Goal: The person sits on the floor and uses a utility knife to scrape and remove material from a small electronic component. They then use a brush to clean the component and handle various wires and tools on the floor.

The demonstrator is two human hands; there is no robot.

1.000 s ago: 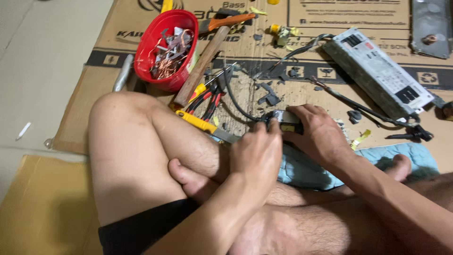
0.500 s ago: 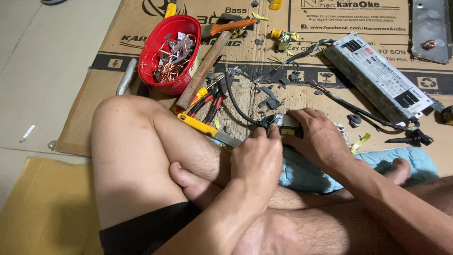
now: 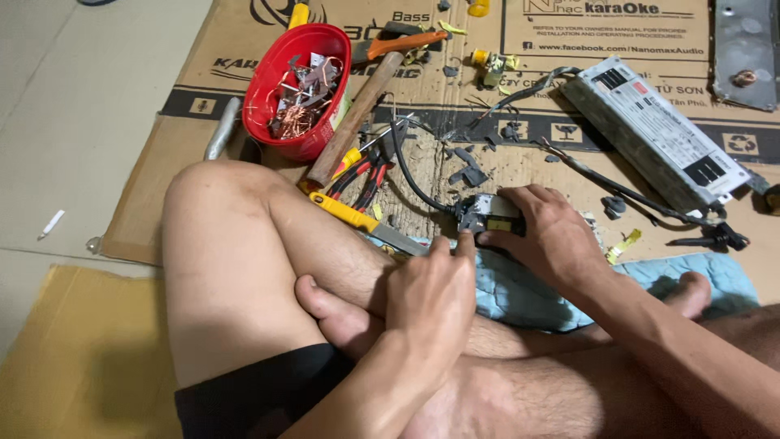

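I sit cross-legged on the floor. My right hand [image 3: 555,237] is clamped over a small grey and black electrical part [image 3: 486,213] that rests on a blue cloth [image 3: 520,289] in front of my legs. A black cable [image 3: 410,175] runs from the part up across the cardboard. My left hand [image 3: 431,294] lies over my shin, back to the camera, with its fingertips pinched on the part's near left corner. A yellow-handled blade tool [image 3: 357,217] lies just left of my left hand.
On the flattened cardboard [image 3: 203,122] sit a red bowl [image 3: 268,89] of metal and copper scraps, a wooden-handled hammer [image 3: 353,122], red-handled pliers [image 3: 361,175], a long grey power supply box [image 3: 658,134] with wires, a metal plate [image 3: 743,49] and scattered black fragments.
Both hands stay on the small part and barely move. The view has shifted slightly, so the bowl and tools sit a little differently in frame.
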